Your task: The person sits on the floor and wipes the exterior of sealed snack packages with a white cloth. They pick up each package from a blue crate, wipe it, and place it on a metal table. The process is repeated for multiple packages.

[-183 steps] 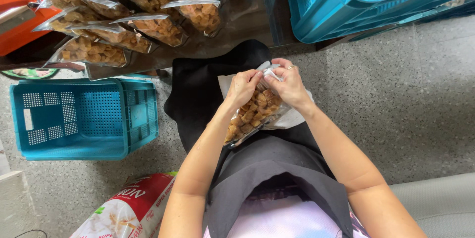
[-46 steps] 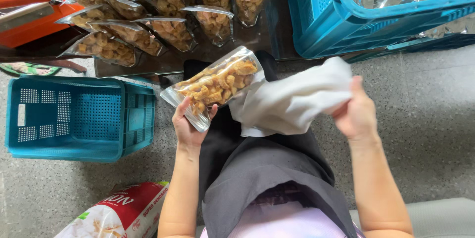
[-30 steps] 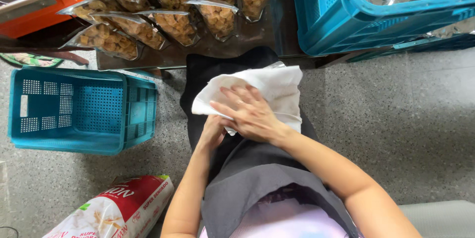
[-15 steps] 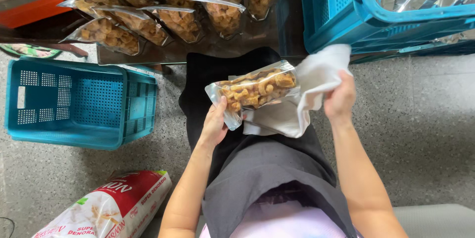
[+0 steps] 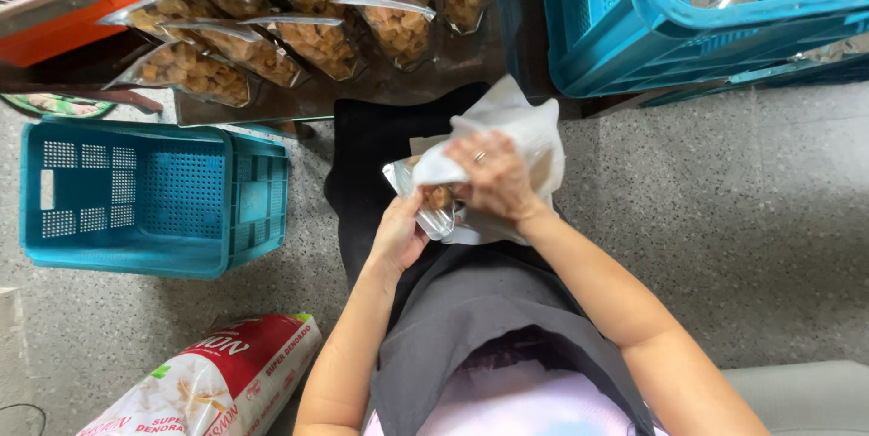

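Two hands work over the lap. The left hand [image 5: 398, 235] grips from below a clear plastic pouch of brown snack pieces [image 5: 433, 205], fingers closed around its edge, and the right hand [image 5: 493, 173] presses a white cloth [image 5: 511, 124] flat on top of it, fingers spread. I judge the step as wiping the pouch clean; the next move probably calls for turning the pouch to wipe its other side, with a firm grip.

At 11 o'clock from the hands, about nine filled clear pouches [image 5: 308, 38] lie in rows on the dark worktop [image 5: 407, 83]. One empty blue plastic basket [image 5: 145, 196] stands on the floor at 9 o'clock, and one large blue crate [image 5: 634, 28] at 1 o'clock. One red and white sack [image 5: 213, 382] lies at 7 o'clock.
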